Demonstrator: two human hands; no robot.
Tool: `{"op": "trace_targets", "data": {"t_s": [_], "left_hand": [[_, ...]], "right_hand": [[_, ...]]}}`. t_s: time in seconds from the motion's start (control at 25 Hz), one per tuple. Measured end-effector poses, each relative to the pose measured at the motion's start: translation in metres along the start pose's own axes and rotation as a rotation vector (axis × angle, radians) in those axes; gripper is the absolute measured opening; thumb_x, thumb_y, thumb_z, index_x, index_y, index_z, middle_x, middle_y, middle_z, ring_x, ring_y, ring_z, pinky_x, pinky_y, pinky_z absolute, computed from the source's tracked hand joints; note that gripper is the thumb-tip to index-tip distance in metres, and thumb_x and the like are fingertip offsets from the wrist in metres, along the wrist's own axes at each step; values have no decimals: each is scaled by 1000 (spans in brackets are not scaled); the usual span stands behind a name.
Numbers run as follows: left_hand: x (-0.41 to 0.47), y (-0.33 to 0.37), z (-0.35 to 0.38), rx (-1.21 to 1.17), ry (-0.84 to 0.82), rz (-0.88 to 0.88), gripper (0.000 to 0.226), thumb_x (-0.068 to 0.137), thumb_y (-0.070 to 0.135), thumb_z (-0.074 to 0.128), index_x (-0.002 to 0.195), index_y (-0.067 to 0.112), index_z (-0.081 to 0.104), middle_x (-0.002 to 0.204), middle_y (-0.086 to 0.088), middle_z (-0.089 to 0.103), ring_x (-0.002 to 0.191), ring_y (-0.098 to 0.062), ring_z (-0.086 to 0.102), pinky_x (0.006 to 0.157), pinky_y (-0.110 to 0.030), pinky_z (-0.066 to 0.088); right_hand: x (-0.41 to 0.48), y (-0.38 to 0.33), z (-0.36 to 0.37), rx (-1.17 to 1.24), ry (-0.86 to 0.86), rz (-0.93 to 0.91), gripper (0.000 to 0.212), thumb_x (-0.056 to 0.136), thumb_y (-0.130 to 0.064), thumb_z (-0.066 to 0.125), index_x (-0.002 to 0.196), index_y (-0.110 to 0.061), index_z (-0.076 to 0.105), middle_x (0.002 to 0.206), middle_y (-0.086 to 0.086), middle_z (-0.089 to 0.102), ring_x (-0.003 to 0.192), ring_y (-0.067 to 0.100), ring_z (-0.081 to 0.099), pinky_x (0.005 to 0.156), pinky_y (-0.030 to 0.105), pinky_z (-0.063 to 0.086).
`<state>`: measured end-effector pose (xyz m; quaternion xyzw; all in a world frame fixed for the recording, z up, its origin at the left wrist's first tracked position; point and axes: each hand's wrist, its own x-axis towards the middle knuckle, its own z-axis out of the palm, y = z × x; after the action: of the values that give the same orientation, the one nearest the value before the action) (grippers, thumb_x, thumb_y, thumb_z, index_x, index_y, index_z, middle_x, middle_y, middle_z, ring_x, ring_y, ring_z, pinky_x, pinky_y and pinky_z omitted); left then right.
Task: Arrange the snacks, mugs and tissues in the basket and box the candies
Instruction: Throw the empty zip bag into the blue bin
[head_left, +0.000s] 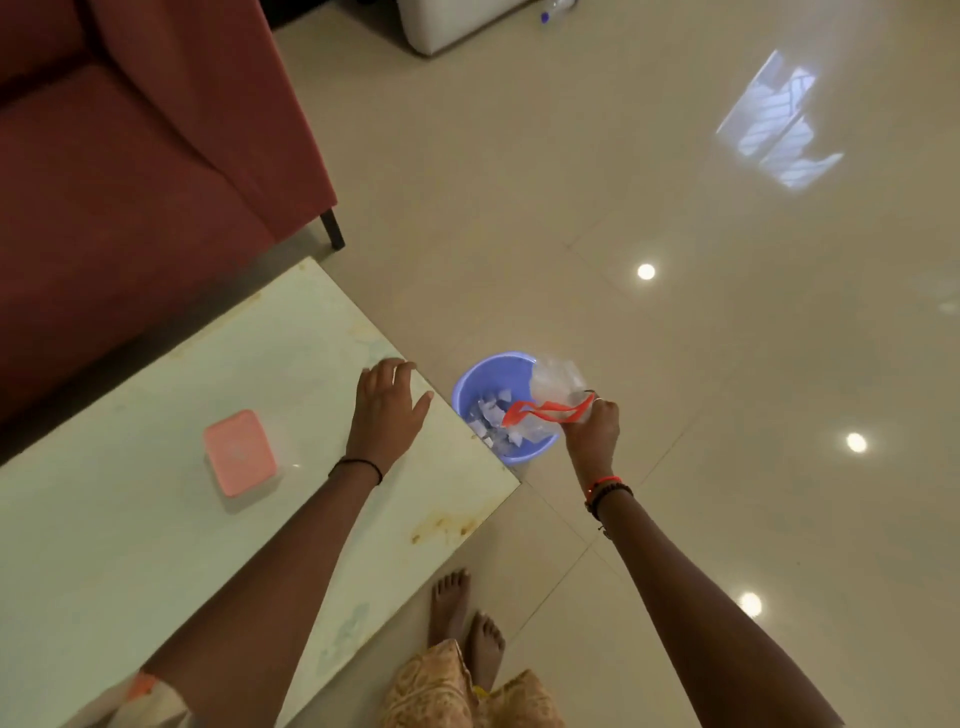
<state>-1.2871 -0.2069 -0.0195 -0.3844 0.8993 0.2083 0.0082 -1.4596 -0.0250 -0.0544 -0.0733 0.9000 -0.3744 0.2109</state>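
My right hand (595, 423) grips a clear plastic bag with an orange-red strip (553, 397), held over a blue round bin (478, 376) on the floor. Crumpled clear and white scraps lie inside the bin. My left hand (388, 410) rests flat near the corner of the pale green table (130, 545), fingers spread, holding nothing. A pink lidded box (240, 452) sits closed on the table, left of my left hand. No basket, mugs or tissues appear in view.
A dark red sofa (130, 156) stands behind the table at the upper left. Glossy beige floor tiles (675, 260) spread to the right. My bare feet (465, 618) stand by the table's edge. A white piece of furniture (452, 21) sits at the top.
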Motion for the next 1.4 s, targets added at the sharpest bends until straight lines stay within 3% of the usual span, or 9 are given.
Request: {"op": "trace_targets", "data": {"t_s": [0.12, 0.36, 0.44, 0.52, 0.6, 0.76, 0.96, 1.28, 1.4], "left_hand": [[48, -8, 33, 20, 0, 46, 43, 90, 29, 54, 126, 6, 48, 130, -13, 50, 125, -30, 44, 115, -41, 21], [132, -41, 79, 189, 14, 267, 40, 92, 30, 51, 124, 7, 48, 126, -11, 52, 122, -26, 45, 113, -42, 25], [150, -49, 92, 190, 40, 278, 39, 92, 30, 50, 124, 8, 48, 126, -11, 51, 123, -26, 45, 115, -42, 22], [158, -52, 102, 186, 60, 290, 39, 92, 31, 50, 124, 8, 48, 126, -11, 51, 123, -26, 45, 116, -42, 21], [159, -54, 109, 174, 70, 294, 39, 93, 31, 48, 124, 8, 47, 127, -11, 51, 123, -26, 44, 117, -41, 19], [143, -49, 106, 138, 66, 271, 39, 93, 31, 48, 124, 8, 48, 126, -11, 52, 122, -26, 45, 117, -41, 19], [96, -34, 65, 96, 77, 209, 38, 92, 30, 50, 123, 8, 49, 125, -11, 53, 122, -26, 46, 117, -42, 20], [-30, -30, -40, 8, 167, -16, 38, 93, 31, 48, 124, 9, 50, 128, -9, 53, 126, -24, 45, 118, -43, 19], [-96, -49, -78, -28, 216, -118, 36, 93, 30, 50, 122, 9, 52, 126, -9, 55, 123, -25, 48, 115, -42, 24]], "right_hand": [[31, 38, 41, -48, -28, -14, 10, 88, -2, 52, 89, 3, 61, 98, 24, 56, 61, 9, 41, 56, 6, 34], [97, 106, 129, -90, -103, -9, 8, 84, 0, 45, 86, -1, 53, 92, 2, 39, 72, 21, 44, 74, 28, 41], [120, 124, 160, -214, -267, 12, 31, 85, -1, 49, 115, -2, 53, 104, 9, 45, 88, 25, 49, 86, 37, 45], [132, 137, 182, -518, -607, 2, 76, 84, -2, 59, 149, -11, 21, 133, 21, 42, 120, 35, 46, 102, 41, 40], [134, 141, 194, -604, -734, -6, 86, 87, 0, 54, 153, -20, 3, 144, 22, 36, 127, 39, 43, 103, 43, 39], [124, 120, 181, -384, -487, 55, 71, 88, 5, 43, 150, -19, 21, 133, 27, 41, 96, 36, 54, 88, 35, 43], [90, 62, 116, -232, -423, 31, 57, 84, 13, 38, 138, -6, 42, 119, 18, 46, 77, 22, 47, 65, 26, 39], [-39, -65, 46, -227, -428, -205, 44, 87, 4, 41, 128, -9, 52, 124, 15, 49, 89, 28, 55, 74, 27, 40], [-111, -105, 34, -225, -485, -305, 46, 83, 7, 41, 123, -11, 55, 128, 10, 49, 109, 25, 54, 78, 15, 35]]}}
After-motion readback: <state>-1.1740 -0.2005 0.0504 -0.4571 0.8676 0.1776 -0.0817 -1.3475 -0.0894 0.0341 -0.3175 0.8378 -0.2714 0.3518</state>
